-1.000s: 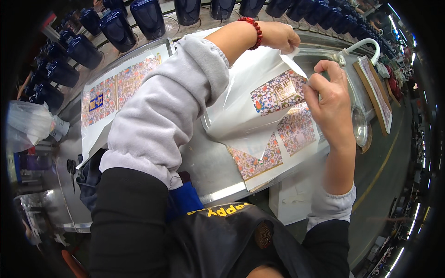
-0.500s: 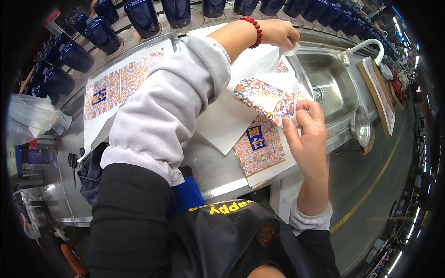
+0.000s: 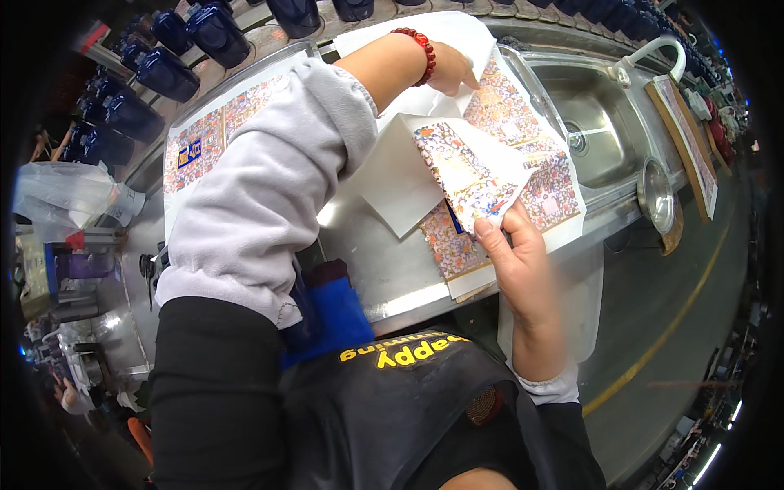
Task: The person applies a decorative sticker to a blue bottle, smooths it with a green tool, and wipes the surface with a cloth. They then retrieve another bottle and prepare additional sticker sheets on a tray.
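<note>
My right hand (image 3: 523, 261) pinches the lower corner of a floral printed sheet (image 3: 474, 167) between thumb and fingers; the sheet is lifted and bent. My left hand (image 3: 451, 69), with a red bead bracelet (image 3: 426, 59) at its wrist, reaches across to the far side of the work surface. Its fingers are closed at the edge of a white paper sheet (image 3: 420, 100), partly hidden behind the hand. Beneath the lifted piece lie more floral printed sheets with white margins (image 3: 510, 114). A loose white sheet (image 3: 392, 175) hangs beside the lifted print.
A steel sink (image 3: 604, 102) with a white faucet (image 3: 657, 53) stands to the right, a metal bowl (image 3: 656, 196) at its near corner. Dark blue bottles (image 3: 216, 37) line the far side and left. Another printed sheet (image 3: 196, 151) lies left; scissors (image 3: 149, 268) lie nearer.
My left hand has drawn left and slightly nearer, uncovering more floral print beside the sink. My right hand has turned and lowered slightly, with the lifted print standing more upright.
</note>
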The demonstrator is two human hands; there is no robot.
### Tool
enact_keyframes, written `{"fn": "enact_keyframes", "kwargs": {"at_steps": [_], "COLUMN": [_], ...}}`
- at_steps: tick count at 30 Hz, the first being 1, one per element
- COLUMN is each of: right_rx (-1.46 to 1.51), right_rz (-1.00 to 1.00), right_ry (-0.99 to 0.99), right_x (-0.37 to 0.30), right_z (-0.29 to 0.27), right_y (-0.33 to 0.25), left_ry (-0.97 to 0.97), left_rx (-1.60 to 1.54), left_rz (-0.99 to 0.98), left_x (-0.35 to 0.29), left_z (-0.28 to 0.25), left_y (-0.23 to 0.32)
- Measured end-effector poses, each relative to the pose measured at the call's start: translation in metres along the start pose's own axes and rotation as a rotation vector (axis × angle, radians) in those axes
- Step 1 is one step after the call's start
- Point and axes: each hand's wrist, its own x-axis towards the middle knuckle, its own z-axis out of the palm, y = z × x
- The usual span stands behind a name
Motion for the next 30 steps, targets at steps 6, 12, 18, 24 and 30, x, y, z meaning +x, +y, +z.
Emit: {"fn": "enact_keyframes", "kwargs": {"at_steps": [6, 12, 18, 24, 30], "right_rx": [0.47, 0.552, 0.741, -0.929, -1.421], "right_rz": [0.285, 0.154, 0.113, -0.539, -0.726], "right_ry": [-0.007, -0.055, 0.397, 0.684, 0.767], "right_x": [-0.04, -0.093, -0.135, -0.172, -0.186], "right_z": [-0.001, -0.033, -0.081, -0.134, -0.214], "right_y": [0.0, -0.017, -0.022, -0.012, -0.017], "left_ry": [-0.13, -0.07, -0.085, -0.02, 0.083], "left_rx": [0.049, 0.068, 0.062, -0.038, -0.05], "left_rz": [-0.055, -0.044, -0.055, -0.19, -0.2], "left_x": [0.015, 0.026, 0.025, 0.002, -0.055], "left_z": [0.042, 0.071, 0.075, 0.067, 0.048], "left_y": [-0.005, -0.011, -0.009, 0.013, 0.039]}}
